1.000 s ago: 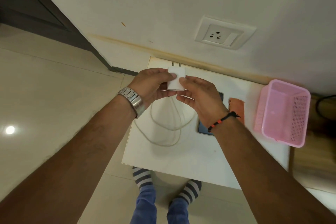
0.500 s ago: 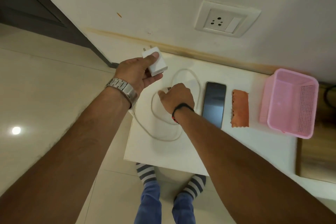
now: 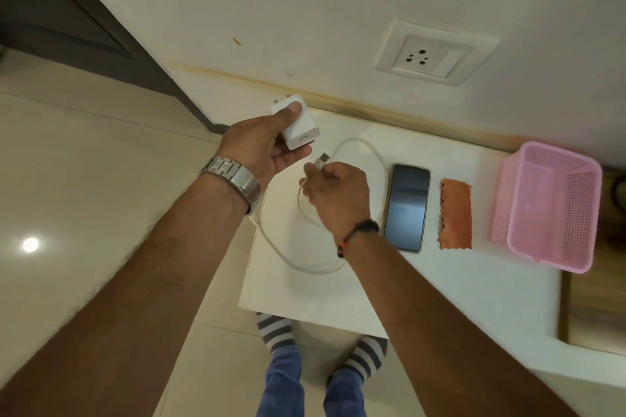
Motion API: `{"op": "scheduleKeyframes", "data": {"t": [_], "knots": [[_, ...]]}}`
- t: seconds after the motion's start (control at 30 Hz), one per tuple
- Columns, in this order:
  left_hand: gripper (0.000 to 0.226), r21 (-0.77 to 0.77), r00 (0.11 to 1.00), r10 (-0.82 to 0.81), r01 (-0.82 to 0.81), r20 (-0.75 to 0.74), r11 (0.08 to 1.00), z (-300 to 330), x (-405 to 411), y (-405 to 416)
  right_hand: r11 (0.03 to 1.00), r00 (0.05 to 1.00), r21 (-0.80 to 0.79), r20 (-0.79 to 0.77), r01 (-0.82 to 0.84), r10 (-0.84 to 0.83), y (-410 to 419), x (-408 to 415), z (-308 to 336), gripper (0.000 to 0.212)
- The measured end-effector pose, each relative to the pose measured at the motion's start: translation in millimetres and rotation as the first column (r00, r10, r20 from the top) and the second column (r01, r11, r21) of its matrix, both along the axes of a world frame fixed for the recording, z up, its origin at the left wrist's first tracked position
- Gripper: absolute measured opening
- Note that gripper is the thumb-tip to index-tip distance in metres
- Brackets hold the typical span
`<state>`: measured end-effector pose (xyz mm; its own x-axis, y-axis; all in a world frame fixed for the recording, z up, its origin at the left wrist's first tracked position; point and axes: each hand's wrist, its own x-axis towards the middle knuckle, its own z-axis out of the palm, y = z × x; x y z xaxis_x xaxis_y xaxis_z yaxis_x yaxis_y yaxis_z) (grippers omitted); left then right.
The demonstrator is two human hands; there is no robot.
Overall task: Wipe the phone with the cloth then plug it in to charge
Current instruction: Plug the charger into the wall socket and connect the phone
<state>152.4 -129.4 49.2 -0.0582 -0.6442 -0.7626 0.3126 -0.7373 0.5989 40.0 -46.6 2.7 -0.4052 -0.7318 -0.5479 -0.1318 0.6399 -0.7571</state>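
My left hand (image 3: 261, 149) holds a white charger adapter (image 3: 297, 122) above the table's far left corner, its prongs pointing toward the wall. My right hand (image 3: 338, 193) pinches the USB plug end of the white cable (image 3: 291, 257), just right of and below the adapter, a small gap between them. The rest of the cable lies looped on the white table (image 3: 440, 298). The dark phone (image 3: 406, 206) lies flat, screen up, right of my right hand. An orange cloth (image 3: 455, 215) lies beside the phone on its right.
A white wall socket with switch (image 3: 435, 56) sits on the wall above the table. A pink plastic basket (image 3: 548, 206) stands at the table's right end. The table's left edge drops to a tiled floor, where my striped socks show.
My hands came apart: the left kept the adapter and moved left, the right dropped to the table and lifted the cable's USB end. The phone and cloth are now uncovered.
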Motion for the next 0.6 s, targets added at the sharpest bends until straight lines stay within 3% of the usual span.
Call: {"op": "scheduleKeyframes", "data": {"t": [0.07,0.2,0.6], "knots": [[0.035,0.001,1.0,-0.016,0.016,-0.002,1.0,-0.2,-1.7,1.7,0.994,0.985,-0.095,0.167,0.059,-0.043,15.4,-7.1,19.5,0.023],[0.036,-0.006,0.999,-0.036,0.036,-0.023,0.999,1.7,-7.6,5.9,0.979,0.973,-0.198,0.231,0.042,0.005,32.1,-18.2,53.2,0.022],[0.047,-0.059,0.991,-0.113,0.109,-0.073,0.992,18.1,-26.8,12.6,0.978,0.983,-0.21,0.182,0.013,0.026,25.4,-38.5,75.9,0.022]]}}
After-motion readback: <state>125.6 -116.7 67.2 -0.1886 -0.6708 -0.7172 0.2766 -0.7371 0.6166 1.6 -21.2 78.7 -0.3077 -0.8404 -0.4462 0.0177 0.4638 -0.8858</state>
